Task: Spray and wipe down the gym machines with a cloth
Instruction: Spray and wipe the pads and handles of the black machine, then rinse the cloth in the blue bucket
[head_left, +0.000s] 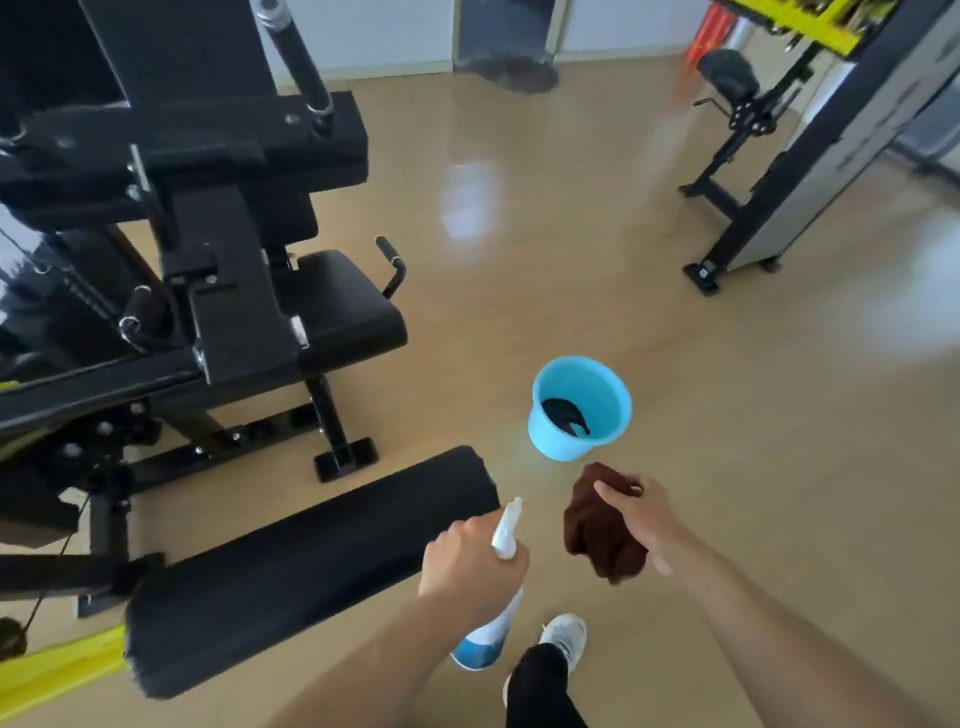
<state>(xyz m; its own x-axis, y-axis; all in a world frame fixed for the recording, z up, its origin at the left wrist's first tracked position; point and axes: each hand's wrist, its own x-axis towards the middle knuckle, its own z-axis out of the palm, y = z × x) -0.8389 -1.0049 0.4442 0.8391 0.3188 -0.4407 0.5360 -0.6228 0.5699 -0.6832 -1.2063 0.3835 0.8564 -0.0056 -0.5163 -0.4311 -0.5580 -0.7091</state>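
My left hand (470, 564) grips a white spray bottle (491, 631) with a blue base, its nozzle pointing up and away beside the end of a long black padded bench (301, 566). My right hand (641, 519) holds a bunched brown cloth (597, 530) just right of the bottle, above the floor. A black gym machine (218, 218) with a padded seat (348, 306) stands at the left, beyond the bench.
A light blue bucket (558, 434) with a dark cloth inside sits on the tan floor just beyond my hands. Another machine (779, 156) with a yellow top stands at the far right. My shoe (566, 636) is below the hands.
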